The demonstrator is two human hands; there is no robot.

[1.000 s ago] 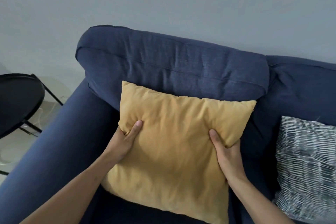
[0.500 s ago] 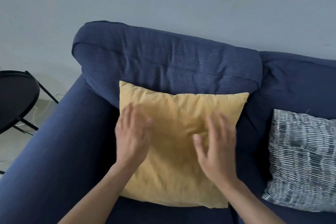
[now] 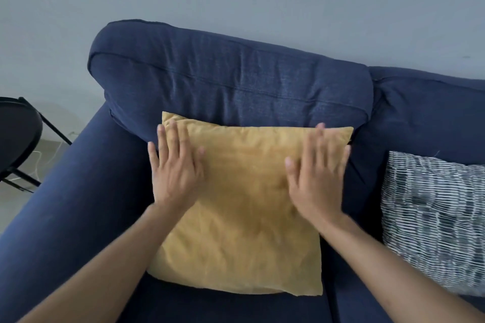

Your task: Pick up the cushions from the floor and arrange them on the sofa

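A mustard-yellow cushion [image 3: 244, 217] leans upright against the back of the navy blue sofa [image 3: 236, 86], near the sofa's left arm. My left hand [image 3: 175, 168] lies flat on the cushion's upper left part, fingers spread. On its upper right part my right hand [image 3: 317, 176] is also flat with fingers apart. Neither hand grips the cushion. A second cushion [image 3: 433, 220], white with dark blue stripes, leans against the sofa back to the right.
A round black side table [image 3: 15, 139] on thin legs stands on the pale floor left of the sofa arm [image 3: 65, 204]. A thin white cable lies on the floor under it. A plain grey wall rises behind the sofa.
My hands let go of the yellow cushion's sides, opened, and slid up its face toward the top corners. The cushion settled back against the sofa back.
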